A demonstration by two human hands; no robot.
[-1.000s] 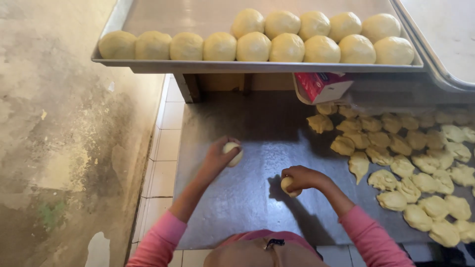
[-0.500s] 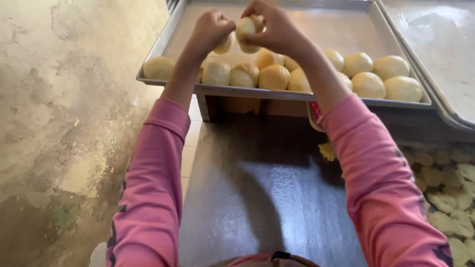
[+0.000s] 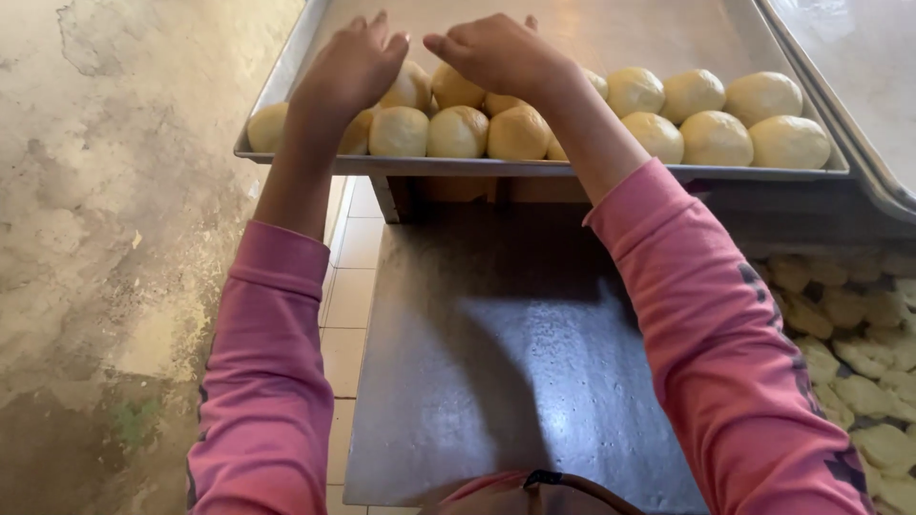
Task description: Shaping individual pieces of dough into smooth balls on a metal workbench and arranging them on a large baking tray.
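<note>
Both our hands have come down from mid-air onto the dough balls (image 3: 458, 129) in the metal tray (image 3: 286, 72). Our left hand (image 3: 351, 69) lies spread over one ball, fingers loose; our right hand (image 3: 496, 52) arches over another, palm down. Raw dough pieces (image 3: 859, 353) lie on the dark worktop (image 3: 496, 353).

I see smooth, matt dough balls (image 3: 458, 132) on a dull brushed-metal tray (image 3: 668, 38); the worktop (image 3: 506, 353) below looks like worn, faintly glossy metal; my sleeves (image 3: 267, 381) are soft pink cloth.
</note>
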